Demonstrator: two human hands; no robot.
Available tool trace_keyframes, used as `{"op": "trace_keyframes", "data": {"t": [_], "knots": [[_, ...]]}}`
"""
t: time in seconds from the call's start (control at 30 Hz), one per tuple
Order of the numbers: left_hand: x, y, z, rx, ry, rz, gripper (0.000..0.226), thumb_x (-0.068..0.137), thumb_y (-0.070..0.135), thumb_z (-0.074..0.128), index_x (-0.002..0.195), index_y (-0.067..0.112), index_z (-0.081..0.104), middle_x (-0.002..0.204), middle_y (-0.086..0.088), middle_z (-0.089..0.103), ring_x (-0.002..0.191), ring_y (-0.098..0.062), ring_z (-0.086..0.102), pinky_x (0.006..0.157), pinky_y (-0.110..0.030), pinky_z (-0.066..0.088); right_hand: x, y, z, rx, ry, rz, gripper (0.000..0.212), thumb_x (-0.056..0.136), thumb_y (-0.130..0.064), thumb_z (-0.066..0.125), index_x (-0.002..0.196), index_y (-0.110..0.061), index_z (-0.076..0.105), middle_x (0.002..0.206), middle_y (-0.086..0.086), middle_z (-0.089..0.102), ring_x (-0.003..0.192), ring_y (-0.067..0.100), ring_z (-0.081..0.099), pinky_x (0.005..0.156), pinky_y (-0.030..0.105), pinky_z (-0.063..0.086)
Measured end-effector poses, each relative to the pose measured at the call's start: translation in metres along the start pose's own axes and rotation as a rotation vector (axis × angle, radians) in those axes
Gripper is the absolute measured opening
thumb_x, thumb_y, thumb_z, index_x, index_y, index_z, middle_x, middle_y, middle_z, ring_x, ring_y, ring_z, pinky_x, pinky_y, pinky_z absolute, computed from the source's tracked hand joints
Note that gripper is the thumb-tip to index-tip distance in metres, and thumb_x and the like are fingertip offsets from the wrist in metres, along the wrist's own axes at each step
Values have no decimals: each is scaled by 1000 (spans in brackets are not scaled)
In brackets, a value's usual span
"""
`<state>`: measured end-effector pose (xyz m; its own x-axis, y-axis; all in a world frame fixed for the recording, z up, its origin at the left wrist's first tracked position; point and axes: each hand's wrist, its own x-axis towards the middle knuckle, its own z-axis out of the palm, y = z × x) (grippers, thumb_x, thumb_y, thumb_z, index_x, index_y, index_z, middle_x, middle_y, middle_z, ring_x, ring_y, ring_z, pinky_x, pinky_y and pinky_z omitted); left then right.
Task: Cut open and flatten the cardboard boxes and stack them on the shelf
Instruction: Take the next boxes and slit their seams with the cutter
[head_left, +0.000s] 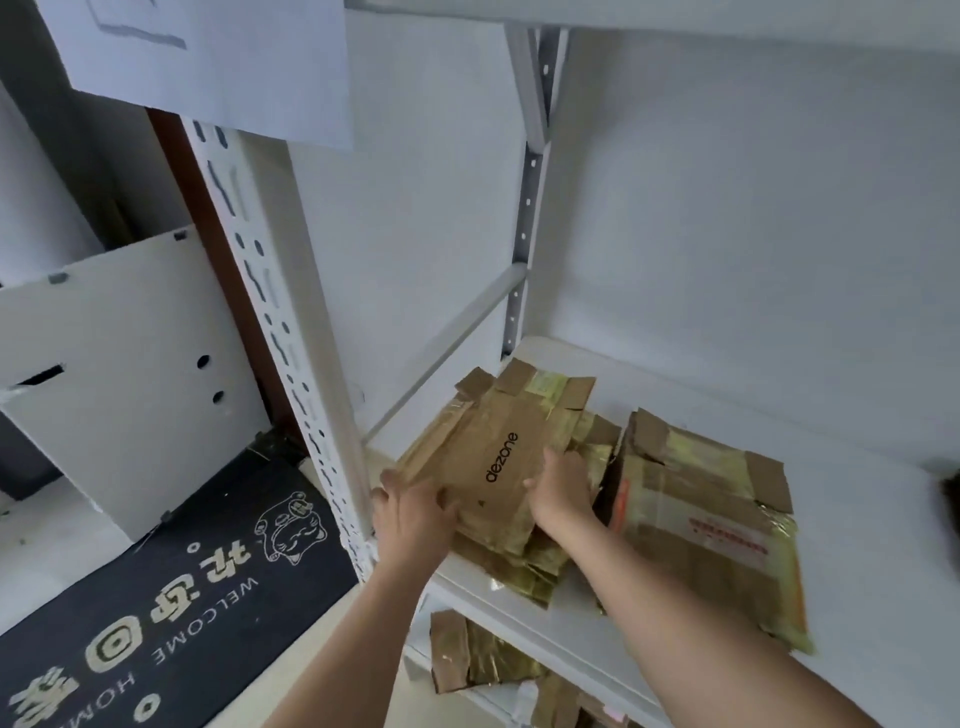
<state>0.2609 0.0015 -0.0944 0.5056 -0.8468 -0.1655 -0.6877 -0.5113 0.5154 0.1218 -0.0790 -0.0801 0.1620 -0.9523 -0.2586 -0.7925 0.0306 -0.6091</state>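
On the white shelf (649, 395), both hands lie flat on the flattened "dezone" box (493, 457) topping the left pile: left hand (415, 512) apparently fingers spread, right hand (563, 488) pressing. Overhanging the front edge, the pile could slide off.

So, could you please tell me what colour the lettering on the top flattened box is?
Black, reading "dezone", on the brown flattened box; it shows in the head view.

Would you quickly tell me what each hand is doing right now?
Left hand: fingers spread, pressing on the near left corner of the flattened box on top of the pile.
Right hand: open, resting flat on the same box's right side.
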Motion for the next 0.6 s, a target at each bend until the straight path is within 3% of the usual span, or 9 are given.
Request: {"op": "trace_keyframes", "data": {"t": [0.07, 0.17, 0.2, 0.27, 0.33, 0.4, 0.5, 0.6], "knots": [[10, -13, 9, 116, -20, 105, 37, 92, 42, 59, 128, 39, 52, 143, -8, 27, 131, -31, 26, 113, -48, 27, 6, 0, 11, -117, 15, 12, 45, 99, 3, 38, 142, -8, 39, 148, 16, 26, 120, 28, 49, 102, 40, 47], [27, -22, 13, 114, -138, 304, 58, 96, 39, 56, 147, 47, 32, 162, 8, 7, 149, -23, -1, 121, -48, 6, 8, -7, 18, -433, 136, -41, 34, 90, -3, 59, 123, -7, 56, 153, 19, 20, 138, 37, 27, 109, 43, 37], [32, -23, 13, 120, -207, 305, 60, 97, 37, 55, 150, 47, 26, 164, 12, 1, 151, -22, -6, 121, -49, 3, 9, -5, 20, -515, 162, -86, 43, 88, -4, 63, 129, -10, 54, 159, 15, 11, 144, 36, 17, 115, 45, 29], [38, -24, 14, 117, -322, 269, 63, 99, 34, 52, 151, 47, 19, 162, 15, -6, 150, -23, -8, 120, -48, 3, 13, 3, 22, -589, 126, -135, 67, 93, -5, 59, 152, -14, 29, 165, 11, -4, 152, 32, 2, 123, 47, 9], [40, -26, 19, 137, -344, 310, 63, 101, 32, 50, 153, 43, 16, 163, 9, -9, 150, -21, -10, 121, -46, 6, 14, 12, 22, -665, 58, -134, 71, 100, -10, 50, 157, -16, 9, 165, 11, -8, 153, 26, -2, 121, 51, -5], [41, -30, 26, 163, -329, 359, 62, 102, 32, 46, 155, 39, 14, 164, 4, -10, 151, -18, -11, 123, -44, 6, 14, 20, 24, -712, 32, -133, 68, 103, -9, 41, 158, -17, 2, 165, 12, -9, 153, 25, -3, 117, 54, -12], [46, -35, 34, 175, -319, 365, 59, 103, 33, 42, 154, 40, 13, 164, 6, -11, 150, -18, -13, 121, -44, 5, 15, 27, 30, -671, -18, -120, 70, 100, -4, 35, 158, -17, -2, 164, 13, -11, 153, 26, -5, 118, 53, -13], [50, -34, 35, 219, -339, 352, 58, 104, 36, 40, 154, 41, 12, 164, 5, -10, 150, -19, -12, 121, -45, 5, 20, 22, 28, -635, -99, -101, 72, 99, -20, 43, 158, -16, 1, 165, 14, -8, 153, 28, -1, 123, 48, -3]]}}
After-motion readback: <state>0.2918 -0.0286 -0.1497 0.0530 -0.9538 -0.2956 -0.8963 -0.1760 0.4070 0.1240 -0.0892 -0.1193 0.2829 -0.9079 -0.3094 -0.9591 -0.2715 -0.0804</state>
